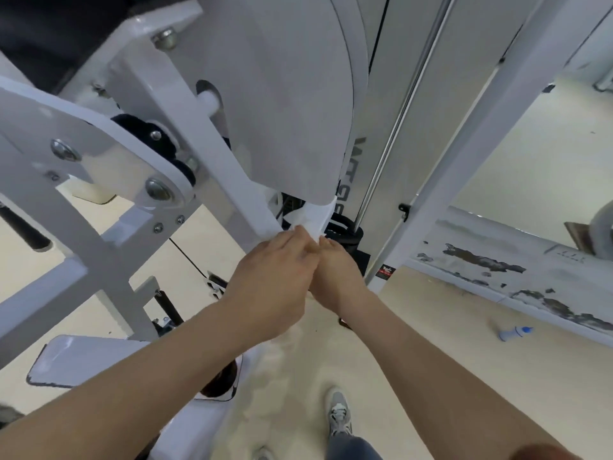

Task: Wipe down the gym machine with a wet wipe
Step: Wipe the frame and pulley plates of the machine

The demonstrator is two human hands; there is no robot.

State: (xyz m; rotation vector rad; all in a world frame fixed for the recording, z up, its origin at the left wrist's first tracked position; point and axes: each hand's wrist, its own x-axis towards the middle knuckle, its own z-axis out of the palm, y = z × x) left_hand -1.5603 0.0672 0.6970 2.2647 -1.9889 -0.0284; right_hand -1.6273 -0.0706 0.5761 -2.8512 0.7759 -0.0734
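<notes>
The white gym machine (292, 104) fills the upper half of the head view, with a curved grey-white shroud, bolted plates and slanted frame bars. A white wet wipe (315, 217) lies bunched against the lower corner of the shroud, where a slanted bar meets it. My left hand (275, 280) and my right hand (335, 273) are side by side just below that corner, and the fingertips of both pinch the wipe. Most of the wipe is hidden behind my fingers.
A chrome guide rod (394, 127) and a white upright post (471, 141) stand to the right. A scuffed, peeling white ledge (517, 277) runs along the right. A small blue-capped bottle (515, 333) lies on the beige floor. A white footplate (86, 360) sits at lower left, my shoe (340, 413) below.
</notes>
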